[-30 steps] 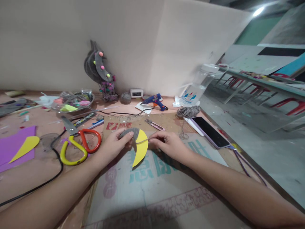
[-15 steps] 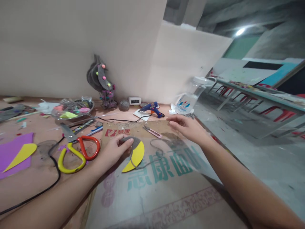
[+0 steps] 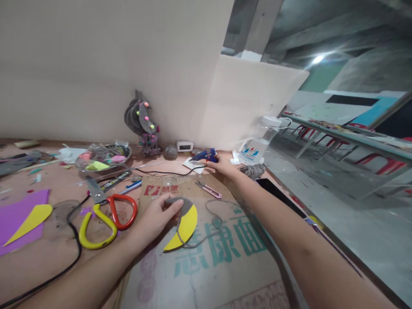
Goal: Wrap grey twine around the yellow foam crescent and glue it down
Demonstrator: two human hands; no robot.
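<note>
Head view: two hands work on the tabletop [image 3: 48, 253].
The left hand [image 3: 154, 219] pins down the yellow crescent [image 3: 185, 225], its grip closed on it; the right hand [image 3: 222, 165] closes its grip on the glue gun [image 3: 204, 155].

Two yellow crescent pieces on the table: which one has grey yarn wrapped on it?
The yellow crescent under the left hand, on the cardboard sheet. Its upper end is yarn-wrapped; the bare crescent lies on purple foam.

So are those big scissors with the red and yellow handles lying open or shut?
Open. The scissors lie flat on the table, red and yellow handle loops spread apart. The left hand beside them doesn't touch them.
</note>
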